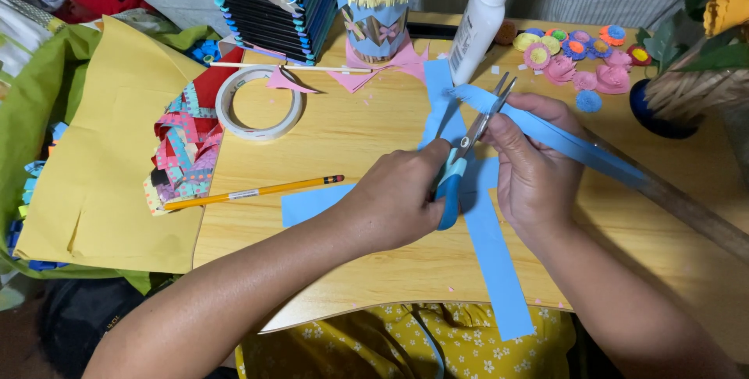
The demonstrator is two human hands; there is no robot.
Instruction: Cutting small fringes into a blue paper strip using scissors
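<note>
Head view: you look down on a wooden bench [367,262] crowded with craft things.
Left hand: your left hand [398,195] is closed around the blue handles of the scissors [468,149], fingers through the loops.
Scissors: the blades point up and away from you, parted, with the tips near the glue bottle [480,24].
Right hand: your right hand [534,164] grips a folded blue paper strip [562,141], pinching it just beside the blades.
Blue paper strip: it runs from the scissor blades out to your right, held above the bench; its near end sits between the open blades.
Loose blue paper: a long blue strip [495,262] lies flat under your hands and hangs over the near edge; a smaller blue piece [312,203] lies to its left.
Pencil: a yellow pencil [253,190] lies left of your left hand, partly on a woven paper mat [183,153].
Tape: a roll of tape [257,104] sits beyond the pencil.
Far side: a decorated pen cup [378,8] stands left of the glue bottle, and small paper flowers [577,59] lie to its right.
Left edge: a yellow paper sheet [101,160] lies past the bench.
</note>
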